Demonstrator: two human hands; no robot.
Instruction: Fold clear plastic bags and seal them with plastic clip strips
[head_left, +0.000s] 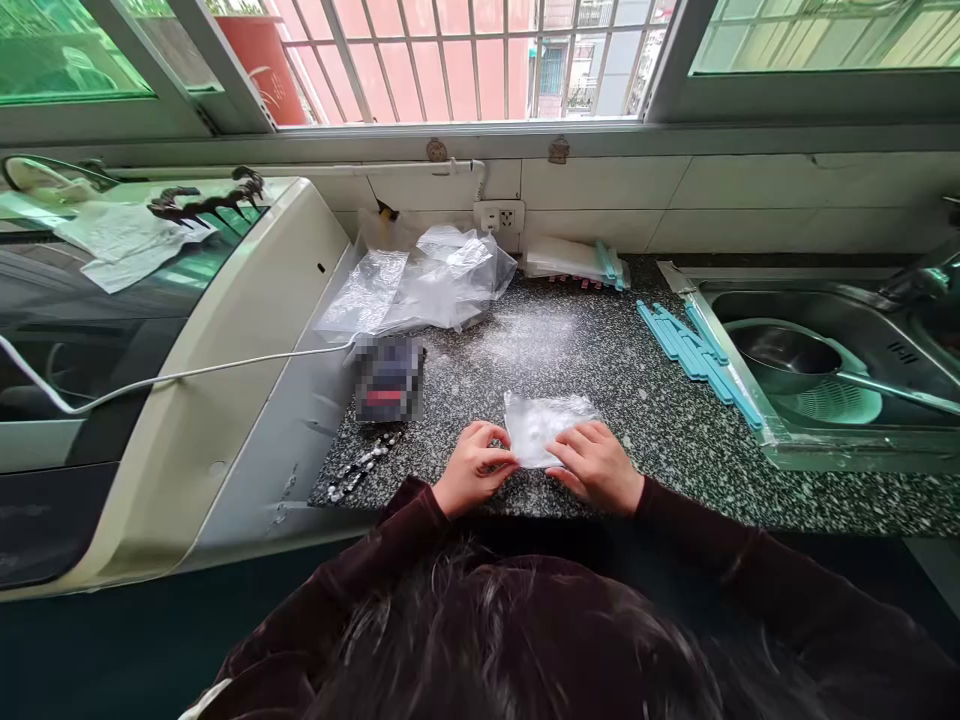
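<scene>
Head view is spanned by a black-and-white speckled stone counter [660,440], backed by a wall of pale glossy tiles [600,180] and a grey-framed sliding window [750,100], through which metal bars are seen. The left side is taken up by a bulky cream-and-grey appliance [217,420]; on its dark glossy top a rumpled white cloth [120,235] is laid. The bottom is blocked by dark hair and a velvety dark brown garment [570,620].

At the right, a stainless-steel sink [885,452] is set into the stone; in it, a long-handled metal pan [787,352] is rested on a mint-green perforated basket [832,402]. Beside the appliance, a crinkled heap of clear plastic bags [435,290] is spread, and a flatter stack of translucent bags [562,257] is placed against the tiles. Slim turquoise plastic strips [682,347] are fanned beside the sink.

Near the counter's front edge, a small filmy plastic bag [541,418] is laid flat between two bare hands. Its lower left corner is pinched by the thumb and forefinger of the left hand [478,468]. Its right side is partly covered by the bent, close-set fingers of the right hand [598,465]; whether film is gripped there cannot be told. Farther left, a pixelated dark rectangular object [390,375] and a narrow black-and-white strip [367,463] are seen.
</scene>
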